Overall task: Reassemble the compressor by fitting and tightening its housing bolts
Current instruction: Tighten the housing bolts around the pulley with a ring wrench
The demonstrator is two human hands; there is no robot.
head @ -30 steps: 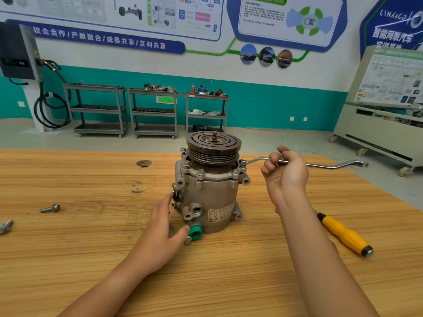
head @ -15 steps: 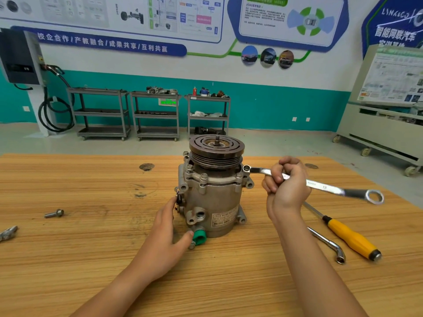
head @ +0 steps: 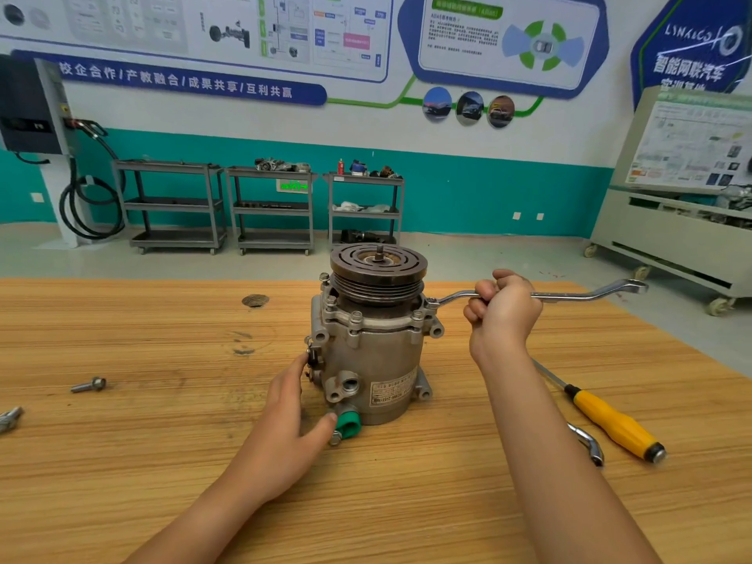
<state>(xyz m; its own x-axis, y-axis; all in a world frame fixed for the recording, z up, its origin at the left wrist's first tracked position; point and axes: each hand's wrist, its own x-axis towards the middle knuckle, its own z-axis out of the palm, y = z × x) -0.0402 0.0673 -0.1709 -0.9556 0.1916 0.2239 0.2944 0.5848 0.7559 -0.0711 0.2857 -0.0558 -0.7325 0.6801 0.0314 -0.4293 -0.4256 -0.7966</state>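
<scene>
A grey metal compressor (head: pixel 368 360) stands upright on the wooden table (head: pixel 162 462), its grooved pulley on top. Several housing bolts (head: pixel 356 316) sit in the flange under the pulley. My right hand (head: pixel 504 315) grips the shaft of a ring wrench (head: pixel 578 294), whose near ring sits on the bolt at the flange's right corner (head: pixel 430 301). My left hand (head: pixel 285 421) rests against the lower left of the housing, thumb by the green plastic cap (head: pixel 348 426).
A loose bolt (head: pixel 88 385) and another metal part (head: pixel 10 417) lie at the far left. A yellow-handled screwdriver (head: pixel 610 419) and a bent socket wrench (head: pixel 588 441) lie at the right. Shelving carts stand behind the table.
The wrench swung forward and down half a second ago, then back away to level, its ring staying on the right flange bolt. My left hand stayed on the housing.
</scene>
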